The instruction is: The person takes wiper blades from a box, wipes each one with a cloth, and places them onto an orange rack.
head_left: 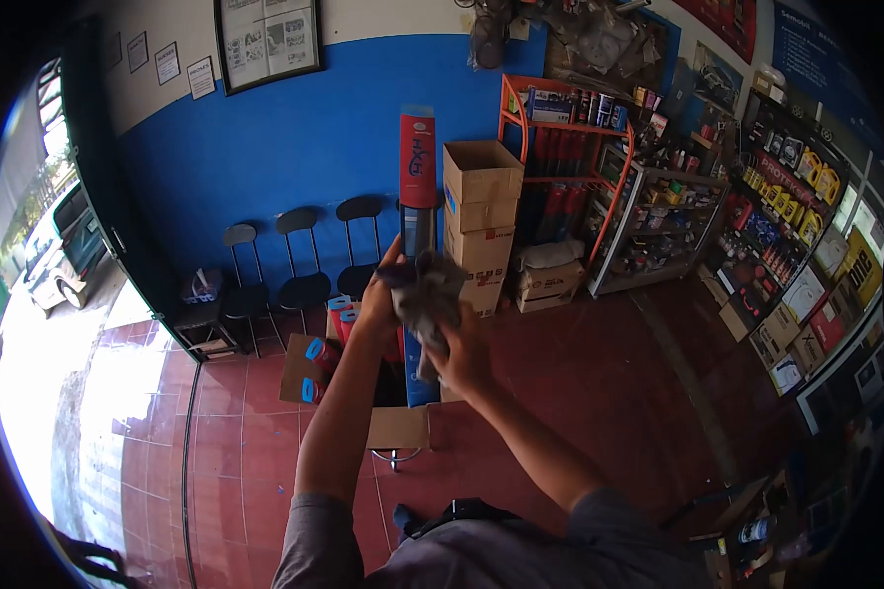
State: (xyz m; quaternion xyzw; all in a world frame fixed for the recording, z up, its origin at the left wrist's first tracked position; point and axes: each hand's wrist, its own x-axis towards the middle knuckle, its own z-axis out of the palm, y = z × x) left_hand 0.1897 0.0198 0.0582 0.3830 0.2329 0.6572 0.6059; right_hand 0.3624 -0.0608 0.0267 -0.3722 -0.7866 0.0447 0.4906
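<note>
A long, narrow package, red at the top with large dark lettering and blue lower down, stands upright in front of me. My left hand grips its left edge about halfway up; the cloth partly hides those fingers. A crumpled grey cloth is bunched in my right hand and lies against the package's front. Below my arms is an open carton with its flaps folded out. Several red packages with blue ends stick out of it. The package's lower end reaches down to this carton.
Stacked cardboard boxes stand just right of the package. Black chairs line the blue wall. An orange rack, a glass display case and shelves of bottles fill the right. A doorway with a parked car is left.
</note>
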